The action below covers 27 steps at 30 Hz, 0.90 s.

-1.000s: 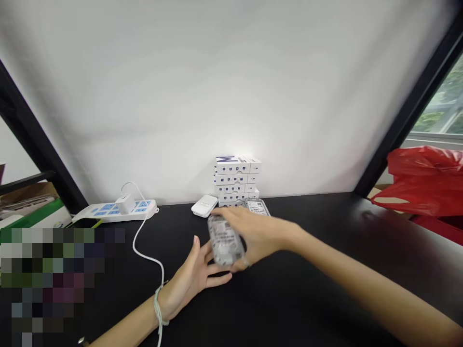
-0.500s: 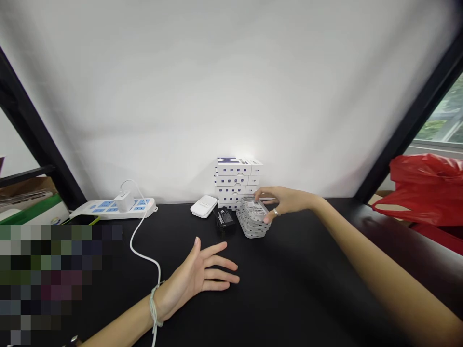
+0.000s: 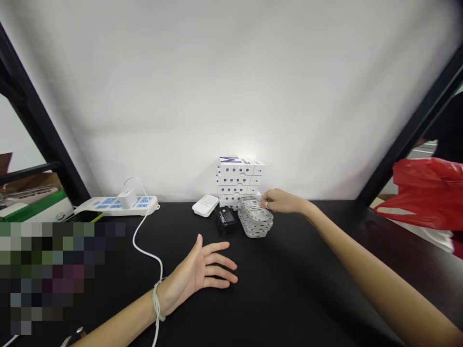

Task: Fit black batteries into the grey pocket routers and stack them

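Observation:
My left hand [image 3: 204, 267] is held over the black table with its fingers spread and nothing in it. A stack of pale grey, see-through plastic casings [image 3: 256, 217] with printed labels stands in front of the boxes. My right hand [image 3: 280, 200], a ring on one finger, is closed at the right edge of the top casing, its fingers curled in. The fingertips are partly hidden. Just left of the casings lie black battery packs [image 3: 224, 217] marked 3000mAh. Beside them is a white flat device [image 3: 205, 205]. White boxes [image 3: 235, 180] with blue print are piled against the wall.
A white power strip [image 3: 144, 206] with a plugged-in charger [image 3: 128, 198] sits at the back left. Its white cable [image 3: 148, 249] runs forward past my left wrist. Red plastic bags [image 3: 430, 193] lie at the right. Part of a person in dark clothes [image 3: 448, 127] shows behind them.
My right hand has shifted from spanning the top casing to its upper right edge, its fingers drawing together. My left hand stays nearly still. A person has appeared at the far right.

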Motion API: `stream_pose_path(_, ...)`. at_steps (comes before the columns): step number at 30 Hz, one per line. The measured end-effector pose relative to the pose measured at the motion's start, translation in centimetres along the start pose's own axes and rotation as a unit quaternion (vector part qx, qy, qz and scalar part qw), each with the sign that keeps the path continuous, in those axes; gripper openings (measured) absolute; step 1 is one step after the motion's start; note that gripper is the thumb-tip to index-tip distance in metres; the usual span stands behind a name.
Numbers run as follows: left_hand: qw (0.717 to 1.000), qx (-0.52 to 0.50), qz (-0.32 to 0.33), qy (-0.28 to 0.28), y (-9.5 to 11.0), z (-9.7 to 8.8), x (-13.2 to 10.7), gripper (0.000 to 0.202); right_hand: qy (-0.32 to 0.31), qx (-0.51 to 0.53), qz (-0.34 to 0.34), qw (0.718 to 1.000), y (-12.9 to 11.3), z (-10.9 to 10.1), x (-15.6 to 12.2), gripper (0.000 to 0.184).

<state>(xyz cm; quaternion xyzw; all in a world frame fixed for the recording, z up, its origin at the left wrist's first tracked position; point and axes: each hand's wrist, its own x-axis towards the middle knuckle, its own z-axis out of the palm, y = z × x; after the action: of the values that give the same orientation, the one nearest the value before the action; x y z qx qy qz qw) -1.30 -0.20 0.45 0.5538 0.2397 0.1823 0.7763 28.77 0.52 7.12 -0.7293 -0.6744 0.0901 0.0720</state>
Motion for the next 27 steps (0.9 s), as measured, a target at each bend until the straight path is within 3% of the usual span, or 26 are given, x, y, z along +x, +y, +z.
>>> stream_pose_path(3, 1.0, -0.011, 0.004, 0.019, -0.1, -0.2, 0.2, 0.058, 0.022, -0.001, -0.02, 1.0, -1.7, -0.8, -1.2, 0.039)
stream_pose_path(5, 0.999, -0.033, 0.009, 0.026, -0.2, -0.4, 0.3, 0.055, 0.029, 0.005, -0.042, 0.999, -4.1, -0.7, -2.5, 0.041)
stream_pose_path(9, 0.993, -0.115, -0.01, -0.028, -0.3, -0.6, 0.3, 0.062, 0.031, 0.021, -0.076, 0.996, -9.7, 2.4, -4.6, 0.038)
stream_pose_path(11, 0.988, -0.142, -0.028, -0.049, -0.2, -0.8, 0.3, 0.061, 0.009, 0.006, -0.085, 0.996, -11.3, 4.4, -4.7, 0.038)
stream_pose_path(14, 0.986, -0.158, -0.041, -0.02, -0.1, -1.0, 0.5, 0.056, 0.023, -0.004, -0.121, 0.992, -11.1, 6.0, -3.5, 0.045)
stream_pose_path(18, 0.984, -0.172, -0.035, 0.032, 0.1, -1.0, 0.8, 0.056, 0.096, -0.042, -0.185, 0.977, -8.5, 6.0, -1.4, 0.042)
stream_pose_path(22, 0.984, -0.171, -0.034, 0.048, 0.1, -0.7, 0.8, 0.059, 0.082, -0.112, -0.225, 0.964, -7.3, 5.9, -0.5, 0.032)
stream_pose_path(27, 0.984, -0.169, -0.028, 0.042, -0.1, -0.9, 0.9, 0.059, 0.053, -0.095, -0.228, 0.968, -7.3, 5.6, -0.7, 0.027)
